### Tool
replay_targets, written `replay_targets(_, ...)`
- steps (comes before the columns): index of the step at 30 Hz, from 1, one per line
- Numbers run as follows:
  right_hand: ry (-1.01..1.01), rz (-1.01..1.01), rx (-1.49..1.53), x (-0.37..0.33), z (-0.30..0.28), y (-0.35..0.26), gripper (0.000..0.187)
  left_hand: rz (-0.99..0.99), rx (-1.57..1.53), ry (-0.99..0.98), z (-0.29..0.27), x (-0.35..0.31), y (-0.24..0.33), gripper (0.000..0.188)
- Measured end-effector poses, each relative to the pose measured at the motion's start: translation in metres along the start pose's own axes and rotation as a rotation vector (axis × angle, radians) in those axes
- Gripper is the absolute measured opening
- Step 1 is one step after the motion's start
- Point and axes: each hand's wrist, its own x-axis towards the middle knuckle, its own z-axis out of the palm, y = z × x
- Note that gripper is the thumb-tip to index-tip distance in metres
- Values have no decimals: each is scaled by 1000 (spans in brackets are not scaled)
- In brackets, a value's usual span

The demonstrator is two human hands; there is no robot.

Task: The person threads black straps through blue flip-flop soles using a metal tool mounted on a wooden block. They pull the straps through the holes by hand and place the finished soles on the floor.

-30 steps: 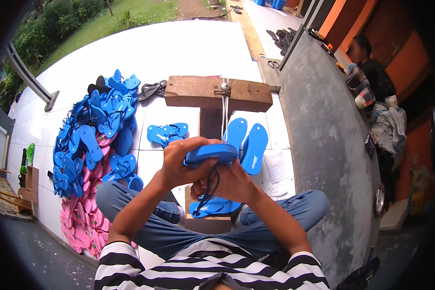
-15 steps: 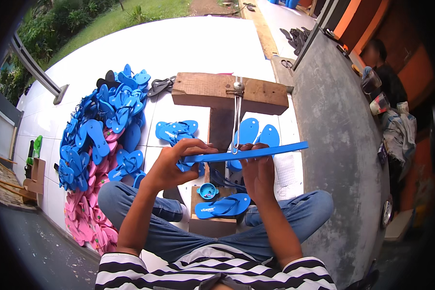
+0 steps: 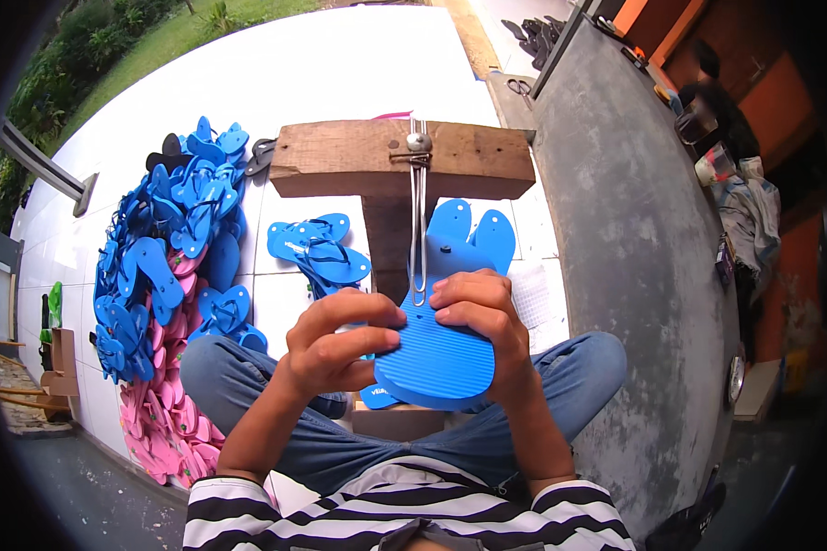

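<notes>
A blue flip-flop sole is held up in front of me, its ribbed face toward me and a small dark hole showing near the middle. My left hand grips its left edge; my right hand is wrapped round the right edge, fingertips on the ribbed face. A long metal wire hook hangs from a bolt on the wooden crossbeam. Its looped lower end lies against the sole, just above the hole. Behind, part of another blue flip-flop peeks out beneath the sole.
Under the beam stands a dark post. Blue flip-flops lie left of it, blue soles right. A large heap of blue flip-flops and pink ones is at my left. A grey ledge runs along the right, with a person beyond.
The sole was edge-on and nearly level; now it is turned lengthwise with its ribbed face toward me. Both hands have shifted their hold and come lower. The view has moved slightly.
</notes>
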Motion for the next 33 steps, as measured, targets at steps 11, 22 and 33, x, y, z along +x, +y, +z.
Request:
replay_targets(11, 196, -93, -31, 15, 12, 5, 45, 41, -82, 134, 2, 19, -4, 36)
replay_targets(22, 252, 379, 101, 19, 16, -13, 72, -592, -187, 111, -8, 56, 36, 30)
replay_targets(33, 668, 445, -207, 43, 44, 43, 80, -476, 235, 214, 7, 65, -31, 19)
